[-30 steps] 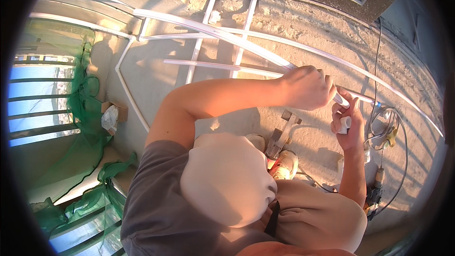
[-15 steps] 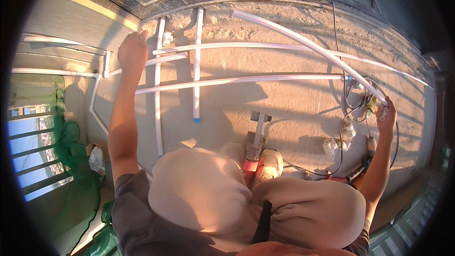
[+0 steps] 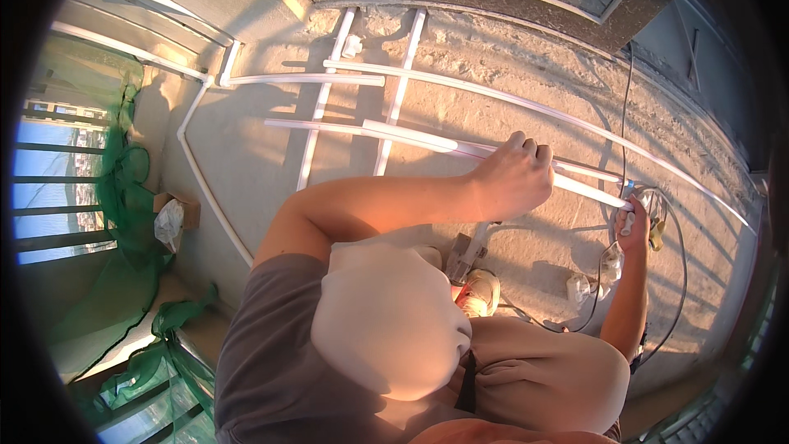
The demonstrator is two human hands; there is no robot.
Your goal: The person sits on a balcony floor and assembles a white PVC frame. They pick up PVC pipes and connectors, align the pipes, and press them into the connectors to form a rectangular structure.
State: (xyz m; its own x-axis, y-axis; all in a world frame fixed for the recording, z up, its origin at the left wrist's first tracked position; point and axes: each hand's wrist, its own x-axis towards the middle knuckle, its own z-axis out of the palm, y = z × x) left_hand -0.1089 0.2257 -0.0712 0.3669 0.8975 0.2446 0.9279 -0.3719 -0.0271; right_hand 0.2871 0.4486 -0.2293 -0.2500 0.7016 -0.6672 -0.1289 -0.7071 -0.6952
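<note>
i see my left hand (image 3: 514,181) wrapped around a long white pipe (image 3: 411,136), fingers curled tight over it, roughly at the middle of its length; my right hand (image 3: 634,226) is closed on the same pipe at its far right end, near a coil of dark cable (image 3: 675,222); the pipe is held above the concrete floor (image 3: 509,74) and runs from left to right across my view; beyond the pipe, nearer the glass door frame (image 3: 460,0), more white pipes (image 3: 329,78) lie on the floor, some crossing each other like a grid; a longer thin white pipe (image 3: 657,160) curves past the held pipe on its far side; just below the held pipe, by my knee, a shoe (image 3: 481,292) rests beside a small tool (image 3: 464,255) i cannot make out clearly; well left of the pipe, a cardboard box (image 3: 177,214) with a crumpled pale bag sits by green netting (image 3: 123,197) and a railing (image 3: 45,189)
</note>
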